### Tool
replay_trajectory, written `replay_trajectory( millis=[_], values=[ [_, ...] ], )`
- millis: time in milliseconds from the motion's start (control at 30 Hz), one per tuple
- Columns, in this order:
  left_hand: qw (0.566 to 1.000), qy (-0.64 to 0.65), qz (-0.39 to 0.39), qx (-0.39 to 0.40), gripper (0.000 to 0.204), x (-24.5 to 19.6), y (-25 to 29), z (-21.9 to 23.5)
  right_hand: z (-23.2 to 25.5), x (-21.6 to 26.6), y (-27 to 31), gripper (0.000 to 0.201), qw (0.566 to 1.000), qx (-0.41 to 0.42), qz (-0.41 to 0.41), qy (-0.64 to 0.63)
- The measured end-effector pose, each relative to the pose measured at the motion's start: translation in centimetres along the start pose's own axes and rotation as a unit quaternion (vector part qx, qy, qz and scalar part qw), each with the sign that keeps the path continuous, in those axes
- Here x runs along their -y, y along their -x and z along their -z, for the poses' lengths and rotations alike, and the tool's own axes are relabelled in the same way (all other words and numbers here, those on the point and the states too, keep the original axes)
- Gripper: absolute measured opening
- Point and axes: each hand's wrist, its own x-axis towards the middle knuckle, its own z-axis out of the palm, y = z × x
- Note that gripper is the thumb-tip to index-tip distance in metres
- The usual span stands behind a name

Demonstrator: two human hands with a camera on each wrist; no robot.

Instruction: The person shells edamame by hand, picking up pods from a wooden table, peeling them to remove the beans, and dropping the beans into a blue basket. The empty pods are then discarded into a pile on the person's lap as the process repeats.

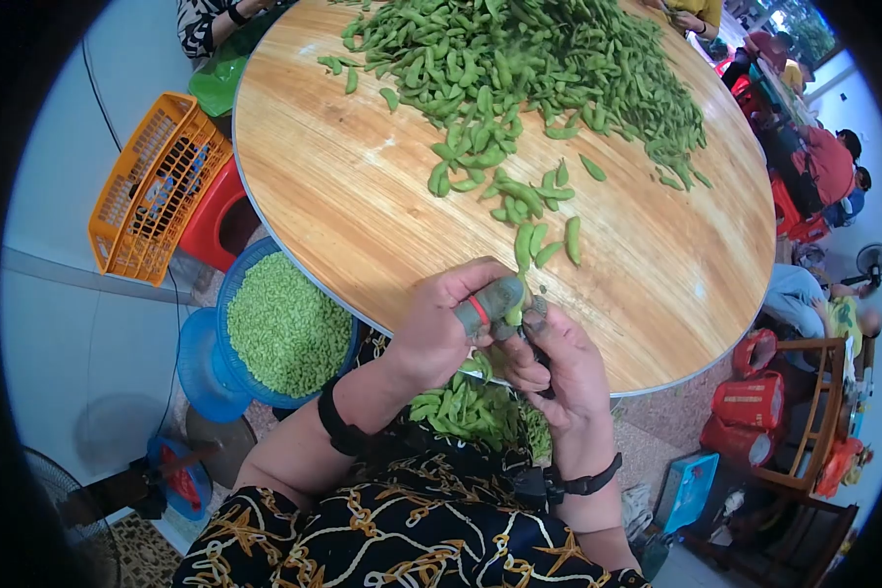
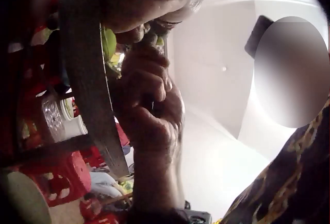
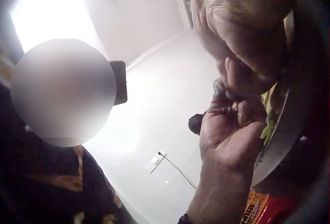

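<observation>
Over the near edge of the round wooden table (image 1: 363,216), my left hand (image 1: 439,325) and right hand (image 1: 570,367) meet fingertip to fingertip. Between them they pinch a green edamame pod (image 1: 515,312), mostly covered by the fingers. A grey-green cover with a red band wraps the left thumb. The right fingers are curled in, their tips dark and stained. Just beyond the hands lie a few loose pods (image 1: 572,241), trailing back to a big pile of pods (image 1: 519,69). Below the hands, more pods (image 1: 465,410) sit at my lap.
Left of my arm, a blue basket (image 1: 227,286) holds shelled beans (image 1: 289,328). An orange crate (image 1: 108,230) rests by a red stool (image 1: 211,220). A fan (image 1: 78,500) stands lower left. Other people sit around the far side; red bags (image 1: 745,412) lie at right.
</observation>
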Motion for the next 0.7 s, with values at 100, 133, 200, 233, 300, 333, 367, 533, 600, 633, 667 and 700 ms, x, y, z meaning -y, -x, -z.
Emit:
replay_trajectory(
  millis=[100, 133, 200, 233, 300, 333, 367, 533, 600, 633, 667, 700],
  values=[
    [0.997, 0.079, 0.014, 0.006, 0.017, 0.2, 0.0, 0.0, 0.0, 0.0, 0.0, 0.014, 1.000, -0.027, 0.005, -0.001],
    [0.999, -0.046, -0.017, -0.017, 0.014, -0.1, 0.1, -0.7, 0.2, -0.1, 0.0, 0.013, 0.991, -0.053, 0.057, 0.113],
    [0.983, -0.169, -0.049, -0.042, 0.012, 0.0, 0.1, -0.8, 0.2, -0.3, -0.2, 0.012, 0.965, -0.078, 0.108, 0.227],
    [0.952, -0.279, -0.117, -0.049, 0.014, 0.5, -0.2, -0.2, 0.0, -0.5, -0.3, 0.013, 0.920, -0.121, 0.153, 0.340],
    [0.904, -0.383, -0.183, -0.054, 0.017, 0.7, -0.4, 0.2, -0.1, -0.5, -0.6, 0.013, 0.857, -0.162, 0.195, 0.448],
    [0.904, -0.377, -0.191, -0.055, 0.016, 0.6, -0.4, 0.1, 0.0, -0.4, -0.7, 0.013, 0.854, -0.173, 0.194, 0.450],
    [0.905, -0.372, -0.199, -0.055, 0.016, 0.4, -0.2, 0.1, 0.0, -0.4, -0.8, 0.013, 0.852, -0.183, 0.193, 0.451],
    [0.960, -0.257, -0.107, -0.023, 0.027, -0.1, 0.0, 0.4, 0.6, 1.1, -1.0, 0.015, 0.851, -0.157, 0.151, 0.479],
    [0.947, -0.284, -0.149, -0.015, 0.032, -0.4, 0.2, 0.4, 0.4, 2.0, -0.9, 0.015, 0.881, -0.174, 0.170, 0.406],
    [0.907, -0.390, -0.156, -0.020, 0.034, -1.0, 0.5, -0.1, -0.3, 2.1, -0.8, 0.014, 0.870, -0.169, 0.206, 0.415],
    [0.856, -0.492, -0.160, -0.025, 0.037, -1.5, 0.8, -0.5, -0.4, 1.8, -0.9, 0.014, 0.870, -0.170, 0.205, 0.415],
    [0.856, -0.490, -0.160, -0.024, 0.037, -1.6, 1.0, -0.7, -0.3, 1.5, -0.8, 0.014, 0.863, -0.131, 0.207, 0.442]
  ],
)
